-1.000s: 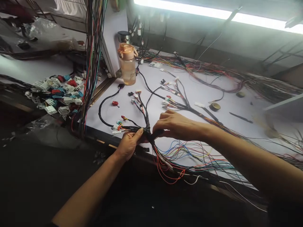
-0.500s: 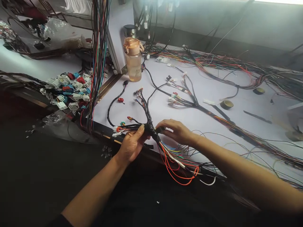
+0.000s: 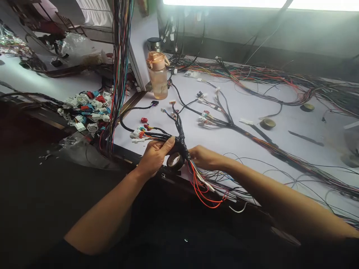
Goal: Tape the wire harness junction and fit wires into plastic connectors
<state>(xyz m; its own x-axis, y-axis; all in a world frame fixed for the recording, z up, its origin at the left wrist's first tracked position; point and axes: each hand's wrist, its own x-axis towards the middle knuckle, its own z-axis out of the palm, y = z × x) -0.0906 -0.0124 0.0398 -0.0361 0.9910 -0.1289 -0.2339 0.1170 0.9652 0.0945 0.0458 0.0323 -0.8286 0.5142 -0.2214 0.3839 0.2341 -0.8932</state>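
Tape [image 3: 169,161] had swung to eight o'clock on the harness [image 3: 184,149], which my left hand [image 3: 153,158] pinched at nine. I couldn't read the grip of my right hand [image 3: 206,157] at four; slack tape could have unwound.

Harness tape wrap [image 3: 182,142] — glossy black | bottle [image 3: 158,80] — translucent, smooth plastic

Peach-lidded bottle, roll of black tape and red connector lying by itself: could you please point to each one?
Peach-lidded bottle [image 3: 159,81]: head view, on its see-through body.
Black tape roll [image 3: 169,161]: head view, on its ring, left side.
Red connector [image 3: 144,120]: head view, on its middle.
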